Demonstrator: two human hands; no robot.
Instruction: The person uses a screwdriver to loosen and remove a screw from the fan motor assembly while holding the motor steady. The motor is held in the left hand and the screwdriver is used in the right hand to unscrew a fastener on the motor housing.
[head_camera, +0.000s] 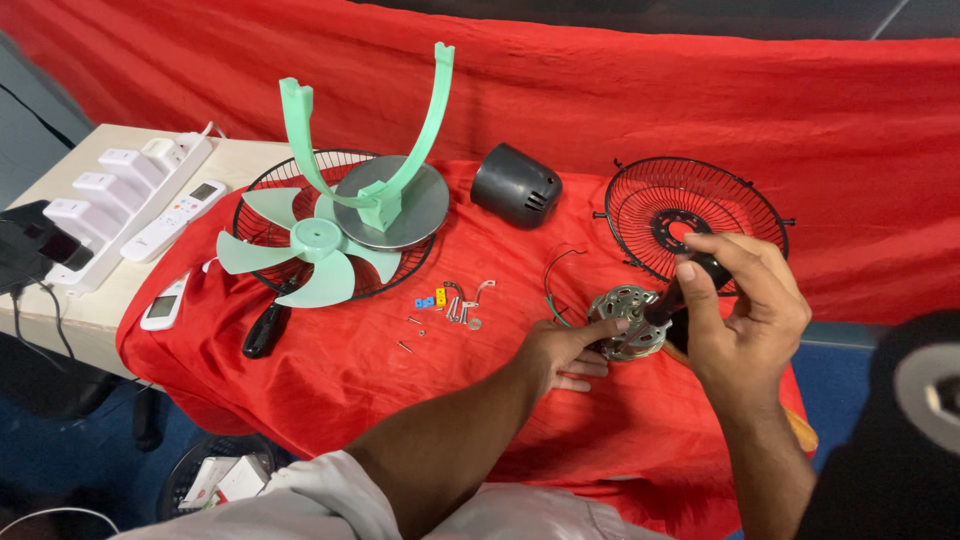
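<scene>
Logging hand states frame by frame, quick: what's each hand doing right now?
Left hand: open, fingers steadying the fan motor.
Right hand: closed around a black-handled screwdriver over the motor.

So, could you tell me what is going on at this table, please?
A person is working on a dismantled fan laid out on a red cloth. The left hand steadies the metal fan motor, while the right hand holds a black-handled screwdriver down against it. One black wire grille lies just behind, the dark motor cover further left, and the green blade and green stand rest on the other grille. Small screws lie in the middle.
</scene>
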